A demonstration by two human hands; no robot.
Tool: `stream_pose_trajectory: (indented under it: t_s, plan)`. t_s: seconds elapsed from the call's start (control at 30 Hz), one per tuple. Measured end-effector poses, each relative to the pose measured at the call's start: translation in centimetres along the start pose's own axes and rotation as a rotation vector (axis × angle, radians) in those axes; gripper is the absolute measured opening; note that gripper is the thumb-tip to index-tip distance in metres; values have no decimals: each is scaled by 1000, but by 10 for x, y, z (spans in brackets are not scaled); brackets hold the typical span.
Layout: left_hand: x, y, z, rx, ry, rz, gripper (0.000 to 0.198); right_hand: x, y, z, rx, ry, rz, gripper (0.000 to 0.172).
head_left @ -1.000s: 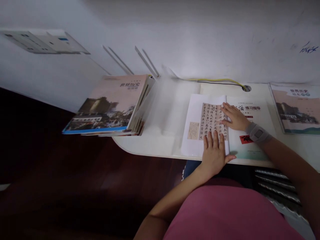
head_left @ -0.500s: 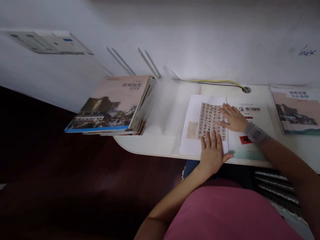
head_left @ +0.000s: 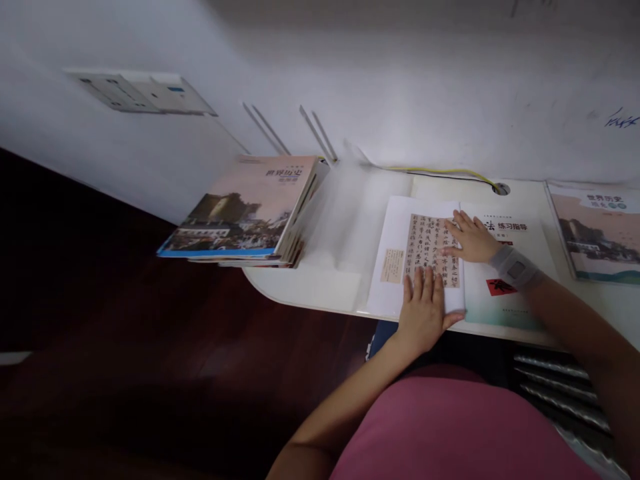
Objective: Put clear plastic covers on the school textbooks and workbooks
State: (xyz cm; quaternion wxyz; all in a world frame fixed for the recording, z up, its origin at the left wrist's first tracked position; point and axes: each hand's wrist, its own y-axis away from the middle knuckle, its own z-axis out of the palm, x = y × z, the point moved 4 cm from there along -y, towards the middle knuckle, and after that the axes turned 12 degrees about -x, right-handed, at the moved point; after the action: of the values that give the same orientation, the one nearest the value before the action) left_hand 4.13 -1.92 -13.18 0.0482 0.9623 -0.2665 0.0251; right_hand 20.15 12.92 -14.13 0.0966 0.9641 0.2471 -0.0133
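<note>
A thin calligraphy workbook (head_left: 525, 250) lies spread on the white desk, its front cover with black and red print on the right. On its left side is a white panel (head_left: 387, 230) with columns of brush-written characters. My left hand (head_left: 423, 307) lies flat on the lower part of this panel, fingers stretched out and thumb near the fold. Above and to its right, my right hand (head_left: 473, 239) rests flat across the fold, its fingers apart and pointing left. A grey band circles the right wrist. What looks like clear film (head_left: 345, 223) extends left of the workbook.
A stack of history textbooks (head_left: 240, 210) overhangs the desk's rounded left end. Another history textbook (head_left: 597, 230) lies at the right. A yellow and black cable (head_left: 450, 171) runs along the wall to a desk hole. Wall sockets (head_left: 145, 93) are at the upper left.
The camera view has shifted, so the desk and books appear farther right and slightly lower. My right hand has moved a little toward the fold; both hands stay flat on the workbook.
</note>
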Motion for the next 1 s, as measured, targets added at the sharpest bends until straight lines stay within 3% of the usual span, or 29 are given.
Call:
stream_pose_trajectory:
  t_s: [0.13,0.3,0.37,0.47,0.53,0.6,0.7,0.87,1.0]
  plan:
    - [-2,-2,3,-3,-6,-49,89,-9,-1,3,24,-8,-3,84]
    - [-9,-3,-1,10,-10,-12,87,-39,33,9,29,62,-100,82]
    - [-33,-2,-9,60,-1,-55,85,-44,40,9,28,65,-83,82]
    - [-89,2,-19,139,40,-299,85,-44,41,8,0,54,-71,84]
    - [-120,3,-20,101,84,-415,86,-43,39,8,-9,50,-74,84]
    - [-134,4,-16,36,107,-411,85,-43,38,8,-2,48,-77,84]
    - [-129,5,-8,-12,92,-316,82,-42,40,10,23,51,-83,83]
    - [-115,9,-1,4,30,-231,84,-44,39,4,2,82,-96,84]
    - [-116,10,1,7,-10,-211,87,-83,10,-19,-20,104,-284,77]
